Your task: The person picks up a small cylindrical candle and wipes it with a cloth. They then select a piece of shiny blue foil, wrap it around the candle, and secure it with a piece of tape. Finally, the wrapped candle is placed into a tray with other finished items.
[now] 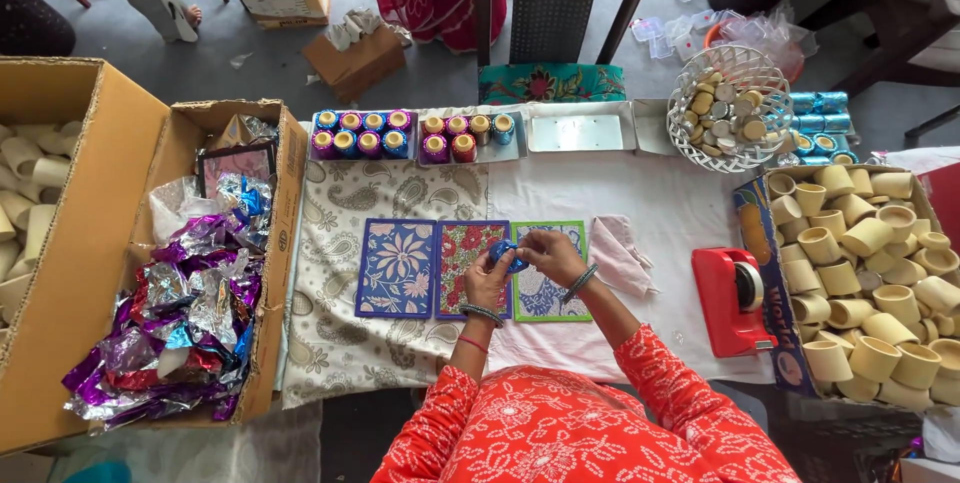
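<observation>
Right now —
Item: small blue foil-wrapped cup, pinched between both hands at table centre, just above green-bordered card.
L hand: fingers closed on cup from 7 o'clock, steadying it; bangles at wrist.
R hand: fingertips pinching foil at cup's 3 o'clock side, pressing it on.
Step (my read): foil being smoothed/tucked round cup; looks nearly wrapped, can't tell if rim is tucked in.
Next needs (judgement): firm thumb press round rim w/o tearing foil, L hand turning cup as R works; then a free slot in a tray.
Under hands: three patterned cards — blue floral card at 9 o'clock, red floral card beside it, green one under R hand.
12 o'clock: tray of finished cups, purple/blue/pink; second tray part filled; empty metal tray.
3 o'clock: pink cloth, then red tape dispenser, then box of bare cream cups.
1 o'clock: white wire basket w/ round discs.
9 o'clock: cardboard box of foil scraps, purple/silver.
</observation>
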